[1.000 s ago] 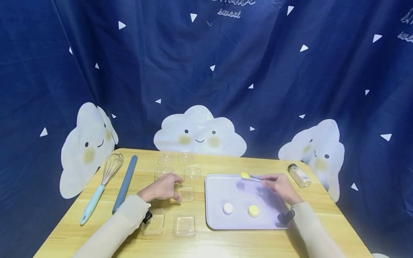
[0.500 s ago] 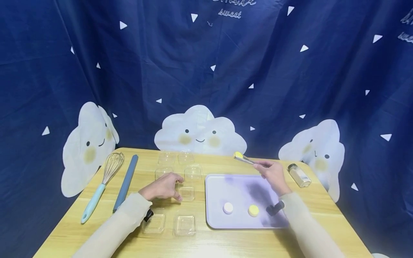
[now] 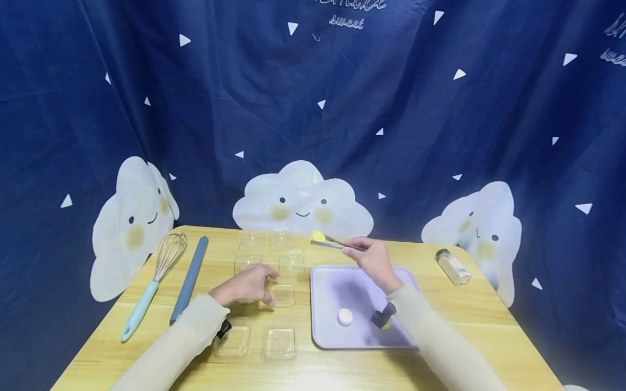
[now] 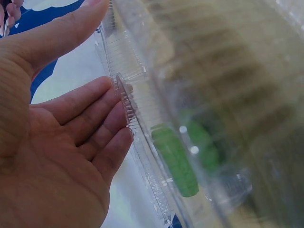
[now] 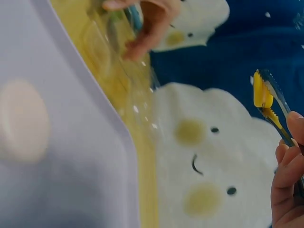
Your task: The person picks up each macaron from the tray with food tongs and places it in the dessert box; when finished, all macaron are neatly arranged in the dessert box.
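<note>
My right hand point(image 3: 374, 263) grips metal tongs point(image 3: 337, 243) above the tray's far edge. Between the tong tips is a yellow macaron point(image 3: 318, 237), seen side-on as a yellow macaron point(image 5: 262, 90) in the right wrist view. My left hand point(image 3: 249, 283) stays among clear plastic boxes, its thumb and fingers spread. In the left wrist view, the fingers point(image 4: 102, 118) lie nearly straight against the wall of a clear box point(image 4: 142, 114); a green round piece point(image 4: 175, 159) shows through the plastic. A white macaron point(image 3: 344, 317) sits on the lilac tray point(image 3: 323, 282). Another yellow one is mostly hidden behind my right wrist.
Several more clear boxes point(image 3: 280, 343) stand in rows left of the tray. At the far left lie a whisk point(image 3: 154, 288) with a light blue handle and a blue-grey bar point(image 3: 191, 279). A jar with a dark lid point(image 3: 454, 266) lies at the right. A curtain closes the back.
My right hand has lifted the tongs with the yellow macaron off the tray and carried them left past its far edge. My left hand has stayed in place.
</note>
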Available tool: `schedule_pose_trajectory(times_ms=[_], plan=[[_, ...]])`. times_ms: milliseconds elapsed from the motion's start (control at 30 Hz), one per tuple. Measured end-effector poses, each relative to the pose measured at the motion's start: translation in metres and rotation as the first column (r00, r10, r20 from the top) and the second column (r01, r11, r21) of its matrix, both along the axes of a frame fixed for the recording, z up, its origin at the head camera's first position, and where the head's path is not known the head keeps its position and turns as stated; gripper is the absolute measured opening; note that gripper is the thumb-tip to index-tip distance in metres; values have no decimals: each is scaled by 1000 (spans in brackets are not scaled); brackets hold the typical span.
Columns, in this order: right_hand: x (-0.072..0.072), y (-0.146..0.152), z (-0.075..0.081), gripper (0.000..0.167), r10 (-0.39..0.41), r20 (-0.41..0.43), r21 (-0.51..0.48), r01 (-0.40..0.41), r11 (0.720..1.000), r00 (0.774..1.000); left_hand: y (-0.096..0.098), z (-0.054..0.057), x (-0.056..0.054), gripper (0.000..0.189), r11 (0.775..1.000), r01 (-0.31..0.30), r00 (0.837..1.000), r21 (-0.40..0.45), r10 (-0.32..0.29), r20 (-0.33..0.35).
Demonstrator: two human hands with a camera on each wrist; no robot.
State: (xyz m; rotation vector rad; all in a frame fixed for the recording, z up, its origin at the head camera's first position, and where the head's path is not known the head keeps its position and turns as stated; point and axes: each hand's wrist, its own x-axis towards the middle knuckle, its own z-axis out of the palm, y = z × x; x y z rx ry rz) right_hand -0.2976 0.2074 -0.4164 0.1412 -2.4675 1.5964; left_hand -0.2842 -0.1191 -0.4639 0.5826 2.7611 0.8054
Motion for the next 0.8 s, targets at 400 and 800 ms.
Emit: schedule_pose_trajectory(times_ms=[400,800], plan=[[9,-49,-25,12,187,-19,143,-182,973,982,1,-1,0,76,1000,2,1000,-12,-2,-13],[15,-72,-51,5,295,50,342,-293,893,954,1,1,1,80,1000,7,1000,-2,-7,10]])
